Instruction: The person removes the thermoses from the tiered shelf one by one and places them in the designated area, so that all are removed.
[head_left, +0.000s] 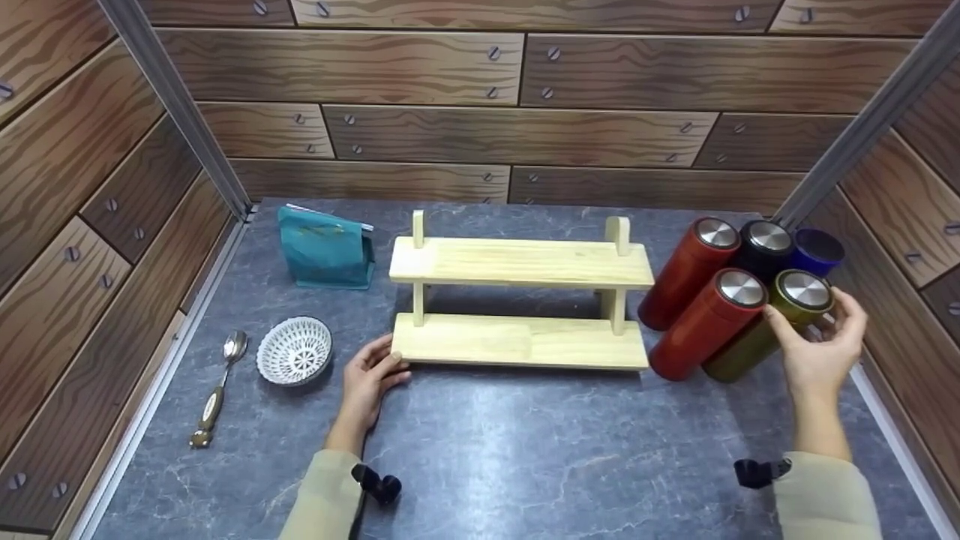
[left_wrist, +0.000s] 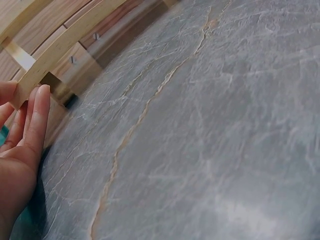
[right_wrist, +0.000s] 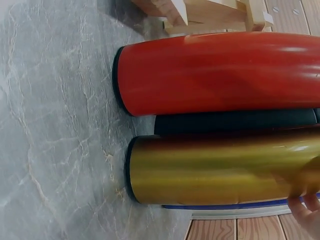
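A two-tier pale wooden shelf stands in the middle of the table. My left hand pinches the front left corner of its lower board, thumb on top and fingers by the edge. In the left wrist view the fingers reach under that board. At the right, my right hand grips a gold-green thermos near its steel lid, thumb on one side and fingers on the other. This thermos is upright beside a red thermos. The right wrist view shows its gold body, with most of the hand out of frame.
Behind stand another red thermos, a black one and a blue one. On the left are a teal pouch, a white woven-pattern bowl and a spoon. Wood-patterned walls enclose the table.
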